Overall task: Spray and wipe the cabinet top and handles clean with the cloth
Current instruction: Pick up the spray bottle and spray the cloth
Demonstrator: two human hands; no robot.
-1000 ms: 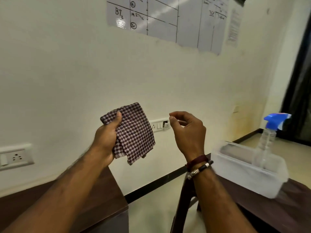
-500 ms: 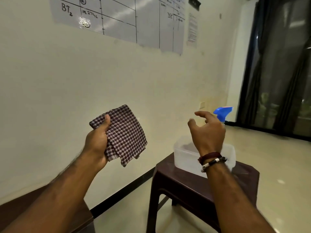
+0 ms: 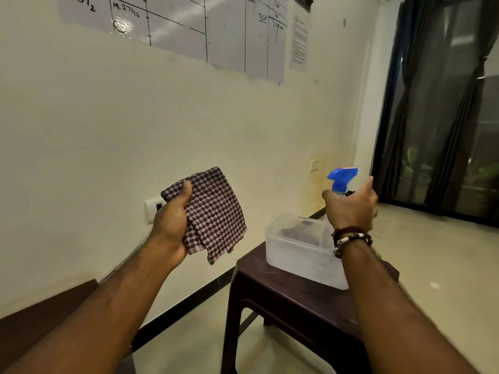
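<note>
- The left hand [image 3: 172, 225] grips a folded checked cloth [image 3: 213, 214], thumb pressed over the top edge and the fingers hidden behind the fabric; the cloth hangs in the air in front of the wall [image 3: 135, 117], at about 9 o'clock from the frame's centre.
- The right hand [image 3: 351, 209] is stretched out at 3 o'clock from the cloth, back toward the camera, thumb and forefinger spread wide and nothing in its grasp; the other fingers are hidden behind the palm.
- Beaded bracelets [image 3: 351, 237] circle the right wrist.
- The spray bottle [image 3: 342, 179] stands upright just beyond that hand, its blue trigger head showing at 12 o'clock between thumb and forefinger; the clear body is mostly hidden by the hand, and I cannot tell whether the fingers touch it.
- The bottle stands in a translucent plastic tub [image 3: 297, 249], which sits on a dark brown stool [image 3: 291, 300] at 5 o'clock from the cloth.
- A dark wooden cabinet top [image 3: 40, 319] shows at the 8 o'clock corner, under the left forearm.
- A white socket plate [image 3: 151, 209] peeks out on the wall just behind the left hand.
- A whiteboard sheet [image 3: 189, 22] with a hand-drawn grid is at 12 o'clock; dark curtains [image 3: 445, 103] cover a window at 2 o'clock.
</note>
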